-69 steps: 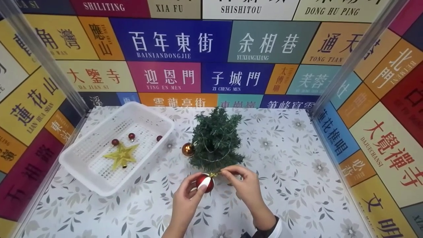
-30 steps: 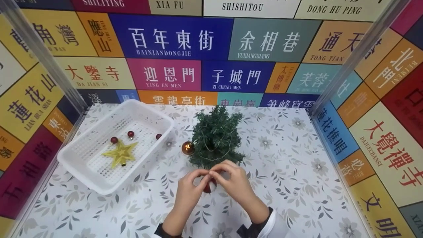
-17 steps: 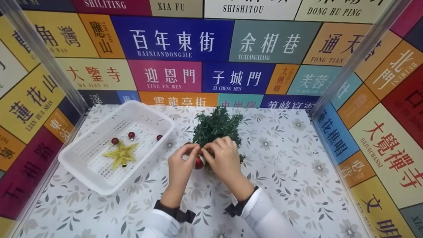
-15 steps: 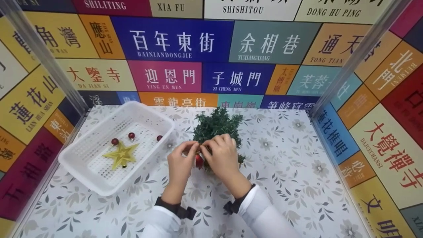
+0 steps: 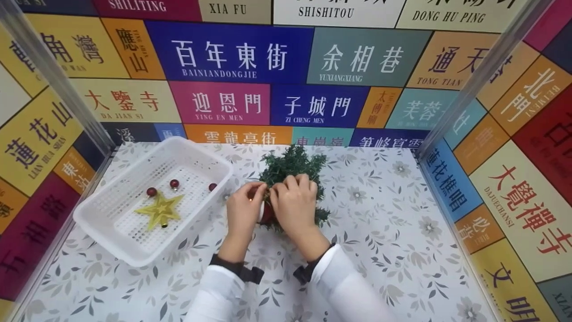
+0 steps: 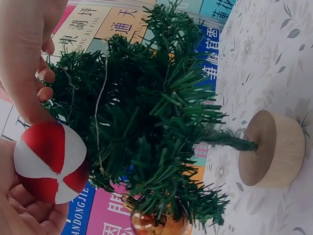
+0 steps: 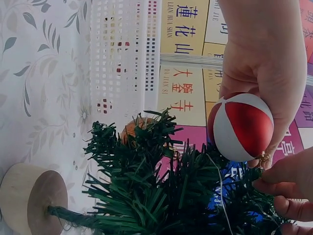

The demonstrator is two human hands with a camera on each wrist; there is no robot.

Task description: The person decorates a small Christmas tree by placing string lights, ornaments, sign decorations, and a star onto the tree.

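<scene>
A red and white Christmas bauble (image 7: 244, 127) hangs under my fingertips, against the left front of a small artificial Christmas tree (image 5: 292, 163). My left hand (image 5: 243, 210) pinches at its gold top (image 7: 264, 159), its other fingers curled behind the ball. The right hand (image 5: 295, 205) has thumb and fingertips together at that same gold top, beside upper branches; the thread itself is hidden by fingers. In the left wrist view the bauble (image 6: 51, 161) sits close to the branches. A gold bauble (image 6: 159, 220) hangs lower on the tree's left side.
The tree stands on a round wooden base (image 6: 274, 149), with a thin wire of tiny lights (image 6: 99, 107) round it. To the left, a white plastic basket (image 5: 123, 250) holds a yellow star (image 5: 161, 210) and several small red balls (image 5: 174, 183). Printed panels (image 5: 223, 53) wall the table.
Both hands have carried the red and white bauble from in front of the tree forward and up to its left side. The left fingers shifted from the ball to its gold top.
</scene>
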